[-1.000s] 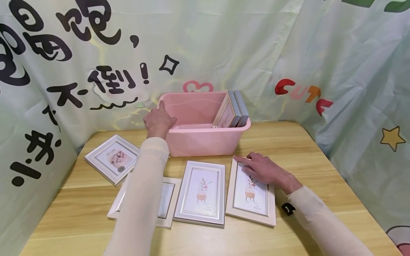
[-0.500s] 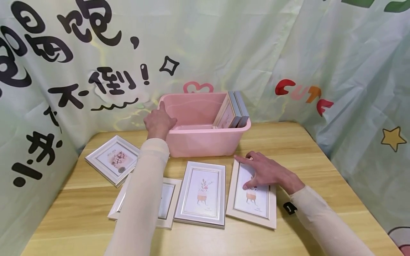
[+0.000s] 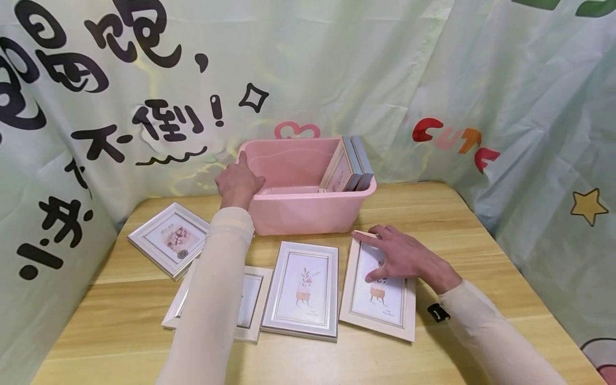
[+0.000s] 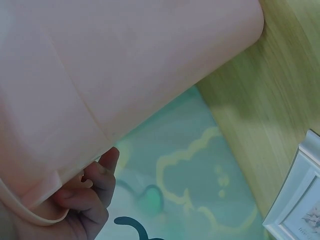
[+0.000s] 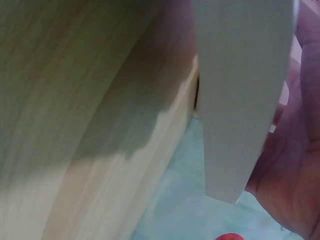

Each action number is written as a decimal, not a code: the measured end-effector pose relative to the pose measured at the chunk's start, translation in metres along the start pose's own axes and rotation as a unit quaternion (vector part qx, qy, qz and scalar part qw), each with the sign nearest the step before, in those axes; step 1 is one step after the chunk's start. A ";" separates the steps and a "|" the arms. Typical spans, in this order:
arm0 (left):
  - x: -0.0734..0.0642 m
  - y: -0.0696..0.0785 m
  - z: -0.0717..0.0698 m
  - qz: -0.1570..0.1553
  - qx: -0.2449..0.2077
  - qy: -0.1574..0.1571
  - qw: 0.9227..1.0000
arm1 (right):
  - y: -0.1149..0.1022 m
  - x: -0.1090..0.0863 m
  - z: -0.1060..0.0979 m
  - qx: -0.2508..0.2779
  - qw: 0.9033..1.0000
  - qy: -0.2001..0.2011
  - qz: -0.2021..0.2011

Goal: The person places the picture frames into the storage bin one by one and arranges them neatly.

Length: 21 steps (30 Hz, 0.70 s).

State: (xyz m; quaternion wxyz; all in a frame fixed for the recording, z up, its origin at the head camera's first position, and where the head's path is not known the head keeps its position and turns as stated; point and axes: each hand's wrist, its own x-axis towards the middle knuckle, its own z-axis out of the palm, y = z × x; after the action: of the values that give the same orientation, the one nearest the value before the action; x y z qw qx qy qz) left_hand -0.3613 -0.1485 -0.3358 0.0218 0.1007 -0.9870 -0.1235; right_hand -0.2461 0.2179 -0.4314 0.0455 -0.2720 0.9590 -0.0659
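Observation:
My left hand (image 3: 239, 183) grips the left rim of a pink plastic bin (image 3: 308, 214). In the left wrist view its fingers (image 4: 90, 200) curl beneath the rim, against the outer wall. My right hand (image 3: 401, 255) holds the far end of a cream picture frame (image 3: 377, 326) with a potted-plant print. Its index finger lies at the top left corner and its thumb over the print; the other fingers reach over the far edge. The right wrist view shows the frame's pale side (image 5: 240, 100) close beside the palm. Two picture frames (image 3: 353, 163) stand upright at the bin's right end.
Left of the held frame lies a silver picture frame (image 3: 300, 291). Another cream frame (image 3: 255, 305) and a pale frame (image 3: 175, 310) lie partly behind the left sleeve. A white frame (image 3: 168, 238) with a flower print lies far left. A printed curtain (image 3: 337, 69) surrounds the table.
My right thumb has spread away from the fingers onto the print. The far end of the cream frame has risen slightly. My left hand stays on the bin's rim.

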 end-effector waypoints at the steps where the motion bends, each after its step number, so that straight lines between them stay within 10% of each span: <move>1: 0.000 0.000 0.000 0.000 -0.001 0.001 1.000 | 0.000 -0.001 -0.002 -0.004 1.000 0.005 -0.001; 21: 0.001 0.002 0.000 -0.006 0.008 -0.004 1.000 | -0.008 -0.013 -0.022 -0.073 0.996 0.059 -0.001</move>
State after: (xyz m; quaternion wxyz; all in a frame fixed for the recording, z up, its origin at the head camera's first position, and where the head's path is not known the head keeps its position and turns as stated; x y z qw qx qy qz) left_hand -0.3628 -0.1474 -0.3350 0.0163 0.1063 -0.9874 -0.1164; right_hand -0.2341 0.2202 -0.4078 -0.0312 -0.2716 0.9618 -0.0113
